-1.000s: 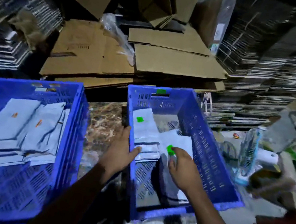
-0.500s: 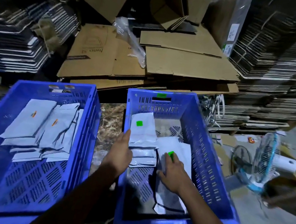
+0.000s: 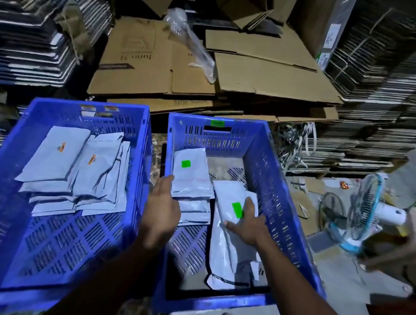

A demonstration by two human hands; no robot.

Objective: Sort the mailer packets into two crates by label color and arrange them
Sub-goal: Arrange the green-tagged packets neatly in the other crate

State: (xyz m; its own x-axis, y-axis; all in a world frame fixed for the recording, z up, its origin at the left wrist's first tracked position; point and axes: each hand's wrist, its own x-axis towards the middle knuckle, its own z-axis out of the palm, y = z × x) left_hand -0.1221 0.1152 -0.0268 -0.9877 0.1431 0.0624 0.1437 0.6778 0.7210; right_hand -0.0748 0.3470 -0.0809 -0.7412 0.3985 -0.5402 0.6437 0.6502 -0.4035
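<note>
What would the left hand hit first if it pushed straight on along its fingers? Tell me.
Probably the green-labelled packet stack: the left hand points at its near-left edge, fingertips about touching it, though depth is unclear.

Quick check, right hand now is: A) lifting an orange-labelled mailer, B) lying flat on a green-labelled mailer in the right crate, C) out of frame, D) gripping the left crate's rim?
B: the right hand lies with straight fingers on the mailer with the green label inside the right crate, beside the green sticker.
</note>
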